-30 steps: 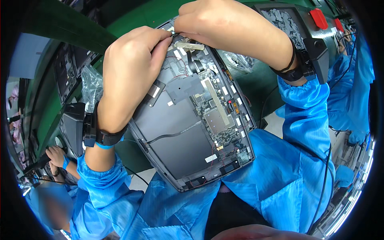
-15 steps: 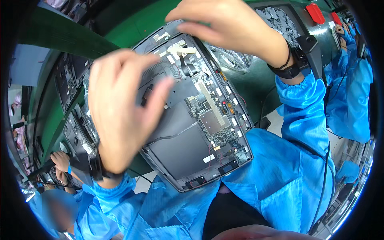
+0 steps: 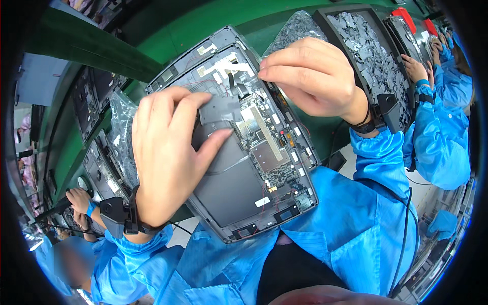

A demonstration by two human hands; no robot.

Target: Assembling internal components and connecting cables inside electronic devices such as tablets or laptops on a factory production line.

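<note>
the left hand (image 3: 168,140) is straddling a gray plate (image 3: 218,109) inside the opened device (image 3: 223,198), thumb and forefinger standing wide apart, any grip unclear. the right hand (image 3: 317,76) is bending closely bunched fingers by its right edge, any hold hidden.

I see my wearer in a shiny blue smock (image 3: 351,229), finely striped, its gathered cuffs above the wrists and its open collar showing a black top (image 3: 279,269). Bare left hand (image 3: 168,140) and right hand (image 3: 317,76) each sit beyond a black-strapped, boxy black wrist module; dark cable (image 3: 408,208) trails down the right side.
</note>
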